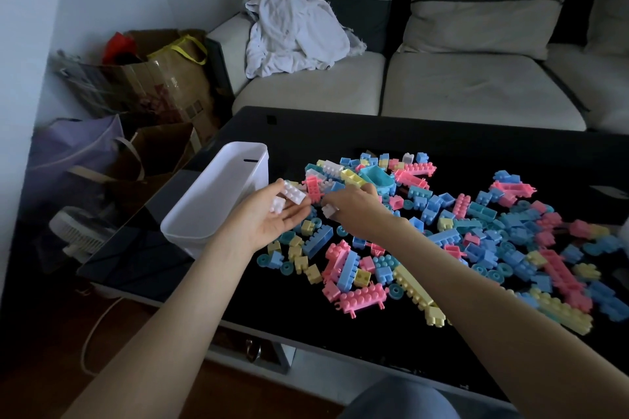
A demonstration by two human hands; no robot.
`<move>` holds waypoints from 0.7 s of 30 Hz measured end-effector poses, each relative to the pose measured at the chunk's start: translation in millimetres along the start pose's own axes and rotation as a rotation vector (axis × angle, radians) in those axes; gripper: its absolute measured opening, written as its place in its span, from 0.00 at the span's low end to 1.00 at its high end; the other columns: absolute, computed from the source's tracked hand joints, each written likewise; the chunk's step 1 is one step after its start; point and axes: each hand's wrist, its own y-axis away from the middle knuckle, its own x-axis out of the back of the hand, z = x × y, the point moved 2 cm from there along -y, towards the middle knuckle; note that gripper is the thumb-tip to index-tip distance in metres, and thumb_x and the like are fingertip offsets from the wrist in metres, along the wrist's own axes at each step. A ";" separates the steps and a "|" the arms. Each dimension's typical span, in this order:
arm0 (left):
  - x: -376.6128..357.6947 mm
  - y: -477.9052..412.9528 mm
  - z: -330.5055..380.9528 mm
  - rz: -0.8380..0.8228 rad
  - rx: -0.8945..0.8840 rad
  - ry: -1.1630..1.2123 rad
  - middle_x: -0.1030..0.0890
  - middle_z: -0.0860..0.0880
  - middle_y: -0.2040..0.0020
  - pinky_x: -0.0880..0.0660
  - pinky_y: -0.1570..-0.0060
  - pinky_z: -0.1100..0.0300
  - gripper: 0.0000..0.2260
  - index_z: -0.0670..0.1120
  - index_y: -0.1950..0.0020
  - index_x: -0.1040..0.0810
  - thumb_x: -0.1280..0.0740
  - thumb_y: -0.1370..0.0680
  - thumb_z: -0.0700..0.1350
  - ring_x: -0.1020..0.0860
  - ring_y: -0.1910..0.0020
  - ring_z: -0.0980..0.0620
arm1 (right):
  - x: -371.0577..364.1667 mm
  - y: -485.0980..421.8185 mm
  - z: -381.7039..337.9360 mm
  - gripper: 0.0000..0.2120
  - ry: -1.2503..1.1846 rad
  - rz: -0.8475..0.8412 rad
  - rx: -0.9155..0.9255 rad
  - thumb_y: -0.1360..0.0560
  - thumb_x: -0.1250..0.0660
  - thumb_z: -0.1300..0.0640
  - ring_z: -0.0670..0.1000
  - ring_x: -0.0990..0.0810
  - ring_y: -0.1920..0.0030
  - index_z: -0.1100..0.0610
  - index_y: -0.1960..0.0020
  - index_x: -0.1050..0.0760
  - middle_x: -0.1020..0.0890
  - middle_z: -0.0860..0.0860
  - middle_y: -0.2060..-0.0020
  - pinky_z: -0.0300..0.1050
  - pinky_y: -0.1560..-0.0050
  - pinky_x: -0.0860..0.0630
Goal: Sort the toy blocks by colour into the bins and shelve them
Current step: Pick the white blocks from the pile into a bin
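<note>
The left hand (269, 214) is turned palm up with its fingers lightly cupped. It holds a long white block (294, 193) and a smaller white block (277, 205) between thumb and fingers. The right hand (354, 207) is palm down just beside it at the near-left edge of the pile. Its fingers are curled, and it pinches a small white piece (328, 211) beneath them.

The white bin (221, 187) stands on the black desk (340, 136) near its left edge. It is a long, open box, and the left hand is over its right rim. The pile of blocks (476, 224) lies loose on the desk to the right of the bin, with pink, blue, yellow and teal pieces mixed together and a few white ones at its far-left end.

Behind the desk is a pale sofa (459, 88) with a crumpled white cloth (292, 37) on its left seat. Paper bags (153, 78) and a small white fan (81, 231) are on the floor to the left.
</note>
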 end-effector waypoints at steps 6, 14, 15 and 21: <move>-2.9 -2.2 -9.8 -0.084 0.063 0.052 0.23 0.40 0.49 0.18 0.59 0.50 0.12 0.38 0.39 0.28 0.40 0.20 0.42 0.21 0.63 0.49 | 18.6 17.2 2.8 0.08 -0.946 0.106 -0.321 0.21 0.39 0.61 0.48 0.23 0.59 0.57 0.42 0.27 0.23 0.53 0.53 0.41 0.58 0.24; -38.4 2.7 -30.5 -0.074 0.030 -0.038 0.29 0.44 0.69 0.20 0.51 0.48 0.08 0.41 0.57 0.28 0.42 0.19 0.40 0.25 0.73 0.52 | 21.1 34.9 10.5 0.17 -2.052 -0.034 -0.776 0.28 0.42 0.63 0.58 0.22 0.53 0.62 0.39 0.29 0.26 0.59 0.46 0.53 0.61 0.21; -46.1 4.7 -32.3 -0.059 -0.018 -0.072 0.28 0.42 0.67 0.21 0.49 0.48 0.07 0.39 0.54 0.27 0.42 0.19 0.39 0.24 0.71 0.51 | 21.8 37.6 11.4 0.17 -2.049 -0.033 -0.796 0.28 0.42 0.61 0.57 0.23 0.52 0.63 0.40 0.28 0.26 0.59 0.47 0.53 0.59 0.21; -90.1 22.7 -45.6 -0.042 -0.239 -0.449 0.21 0.51 0.68 0.26 0.55 0.57 0.09 0.43 0.60 0.28 0.41 0.21 0.38 0.23 0.68 0.57 | 25.9 52.4 17.0 0.15 -2.118 0.008 -0.917 0.23 0.41 0.48 0.56 0.25 0.56 0.59 0.58 0.26 0.24 0.57 0.57 0.51 0.57 0.24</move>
